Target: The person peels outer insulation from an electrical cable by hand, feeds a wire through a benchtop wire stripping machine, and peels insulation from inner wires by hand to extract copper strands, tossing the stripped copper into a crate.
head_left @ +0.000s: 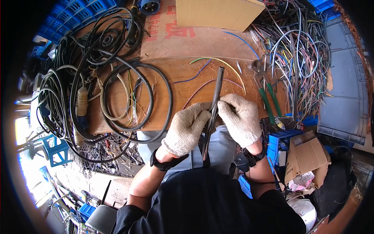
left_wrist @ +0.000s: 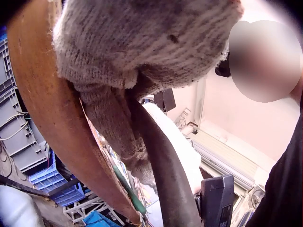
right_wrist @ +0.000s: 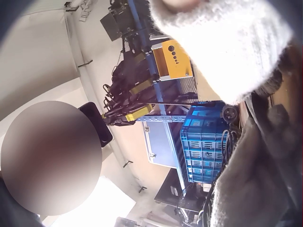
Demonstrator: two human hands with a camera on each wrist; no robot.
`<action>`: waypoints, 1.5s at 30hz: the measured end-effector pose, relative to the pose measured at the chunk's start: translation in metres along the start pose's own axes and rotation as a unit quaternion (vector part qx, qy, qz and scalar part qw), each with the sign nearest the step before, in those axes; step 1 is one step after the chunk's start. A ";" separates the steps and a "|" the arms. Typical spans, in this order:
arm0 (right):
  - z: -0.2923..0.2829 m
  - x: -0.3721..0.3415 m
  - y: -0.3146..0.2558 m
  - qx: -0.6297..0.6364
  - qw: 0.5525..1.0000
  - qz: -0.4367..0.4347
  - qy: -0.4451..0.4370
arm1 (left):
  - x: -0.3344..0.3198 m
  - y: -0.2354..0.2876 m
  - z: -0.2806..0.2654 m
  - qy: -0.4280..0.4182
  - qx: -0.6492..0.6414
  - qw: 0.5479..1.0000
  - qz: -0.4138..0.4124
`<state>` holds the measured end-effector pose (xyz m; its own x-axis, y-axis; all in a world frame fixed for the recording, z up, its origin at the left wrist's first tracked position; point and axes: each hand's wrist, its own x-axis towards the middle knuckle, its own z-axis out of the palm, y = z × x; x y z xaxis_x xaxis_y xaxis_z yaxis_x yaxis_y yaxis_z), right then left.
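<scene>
Both hands wear off-white knitted gloves and meet over the near edge of the wooden table. A length of black cable sheath [head_left: 218, 84] runs between them, slanting from the table toward the lap. Its lower part looks split lengthwise in the head view. My left hand [head_left: 186, 126] grips the sheath from the left, thumb and fingers curled at its middle. From the other side my right hand [head_left: 241, 120] pinches it at about the same height. In the left wrist view the dark sheath [left_wrist: 165, 165] comes out below the gloved fingers.
Coiled black cables [head_left: 146, 93] cover the table's left. Loose wires, including a yellow-green one [head_left: 230, 68], lie beyond the hands. Green-handled cutters [head_left: 269, 97] rest at the right, beside a heap of thin wires [head_left: 300, 54]. A cardboard box [head_left: 307, 156] stands below right.
</scene>
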<state>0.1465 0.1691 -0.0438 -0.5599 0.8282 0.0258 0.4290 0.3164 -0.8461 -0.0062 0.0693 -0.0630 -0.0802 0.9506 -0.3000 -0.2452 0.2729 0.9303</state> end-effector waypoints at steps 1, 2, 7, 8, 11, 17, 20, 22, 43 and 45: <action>0.000 0.000 -0.002 0.000 1.000 0.000 0.000 | 0.000 0.002 0.000 0.000 0.000 1.000 0.000; 0.001 -0.001 -0.004 0.021 1.000 0.014 0.003 | 0.000 0.004 -0.001 -0.005 -0.014 1.000 -0.005; 0.001 -0.003 -0.004 0.051 0.998 0.023 0.007 | 0.000 0.009 -0.005 -0.030 -0.031 0.999 0.004; 0.001 -0.003 -0.004 0.058 0.998 0.033 0.004 | 0.000 0.009 -0.005 -0.030 -0.039 0.999 -0.001; 0.001 -0.004 -0.005 0.076 0.996 0.052 -0.002 | 0.000 0.008 -0.005 -0.033 -0.052 0.998 -0.003; 0.003 -0.002 -0.011 0.075 0.996 0.054 -0.005 | -0.002 0.008 -0.003 -0.029 -0.056 0.998 0.012; 0.004 -0.003 -0.008 0.091 0.994 0.065 -0.002 | -0.002 0.007 -0.002 -0.024 -0.049 0.998 0.016; 0.003 -0.003 -0.007 0.084 0.994 0.064 -0.001 | -0.002 0.007 -0.002 -0.022 -0.059 0.998 0.015; 0.007 -0.001 -0.007 0.108 0.992 0.065 -0.003 | -0.003 0.004 -0.012 -0.047 -0.128 0.991 -0.016; 0.007 -0.001 -0.010 0.118 0.991 0.067 -0.007 | -0.002 0.000 -0.013 -0.049 -0.143 0.989 -0.004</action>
<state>0.1378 0.1622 -0.0385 -0.5197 0.8484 -0.1009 0.3238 0.0862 -0.9422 -0.0186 0.0654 -0.0650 0.0127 0.9620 -0.2728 -0.5090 0.2410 0.8263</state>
